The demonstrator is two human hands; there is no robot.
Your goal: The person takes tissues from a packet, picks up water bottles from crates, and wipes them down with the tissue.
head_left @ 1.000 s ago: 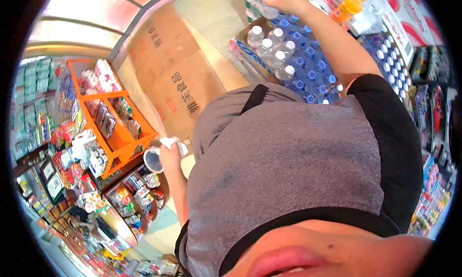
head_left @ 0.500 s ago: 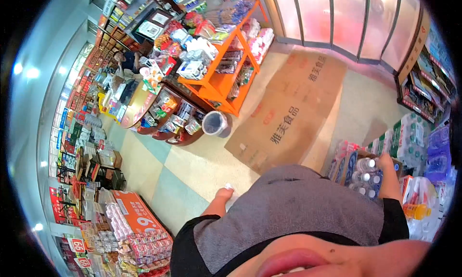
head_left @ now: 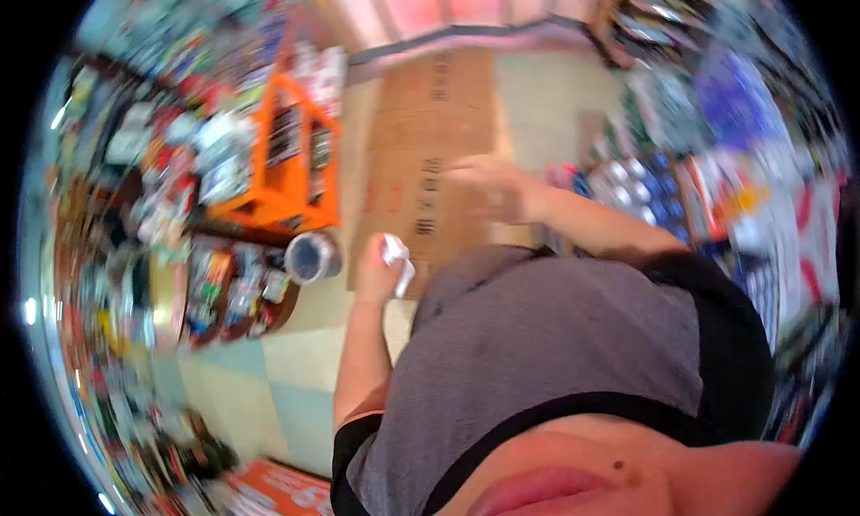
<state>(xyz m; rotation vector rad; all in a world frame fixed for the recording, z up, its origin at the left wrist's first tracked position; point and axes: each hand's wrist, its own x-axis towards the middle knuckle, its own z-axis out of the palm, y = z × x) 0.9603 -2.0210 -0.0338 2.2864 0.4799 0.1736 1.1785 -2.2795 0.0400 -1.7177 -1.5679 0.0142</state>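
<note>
My left hand (head_left: 374,270) is closed on a crumpled white tissue (head_left: 399,263), near a bin (head_left: 311,257). Motion smears my right hand (head_left: 488,180), held out in front of my body above a flattened cardboard sheet (head_left: 425,126) on the floor. A faint translucent blur shows under its fingers, and I cannot make out whether it holds anything. To the right of that forearm, a box of bottles (head_left: 627,189) shows white and blue caps.
An orange rack (head_left: 273,193) full of goods stands at the left, beside a rounded shelf unit (head_left: 242,292). Packed drinks and a purple package (head_left: 735,99) line the right side. Glass doors (head_left: 475,1) lie beyond the cardboard.
The view has swung round. My right hand has moved away from the bottle box to over the cardboard. My left hand, still with the tissue, appears farther forward than half a second ago.
</note>
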